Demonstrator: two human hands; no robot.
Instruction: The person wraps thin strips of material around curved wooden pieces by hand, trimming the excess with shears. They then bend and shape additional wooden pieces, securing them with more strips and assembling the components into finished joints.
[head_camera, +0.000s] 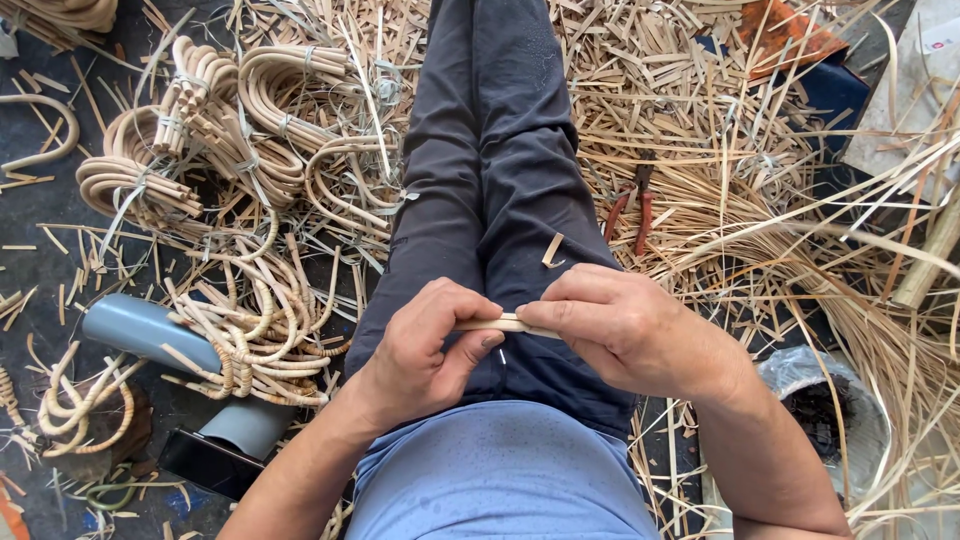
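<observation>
Two hands meet over our lap in the head view, both pinched on one short cane strip (505, 324). Our left hand (425, 345) closes its thumb and fingers on the strip's left end, and our right hand (620, 325) clamps the right end between thumb and forefinger. The strip lies level, just above our dark trousers (490, 150), near the hem of our blue shirt (500, 470). We see a small cane offcut (552, 250) resting on the right trouser leg, a little farther away than the hands.

To the left, bundles of bent cane loops (215, 115) lie tied together on the floor, with a looser heap of curved pieces (255, 335) nearer us. A grey pipe (150, 330) lies just beside that heap, and a dark flat object (210, 462) sits near our left elbow; we cannot tell what it is. To the right, red-handled pliers (630, 210) lie among scattered cane scraps (680, 110), well apart from the hands. Long cane strands (850, 260) sweep across the right side. A plastic-lined bucket (830, 410) stands near our right forearm.
</observation>
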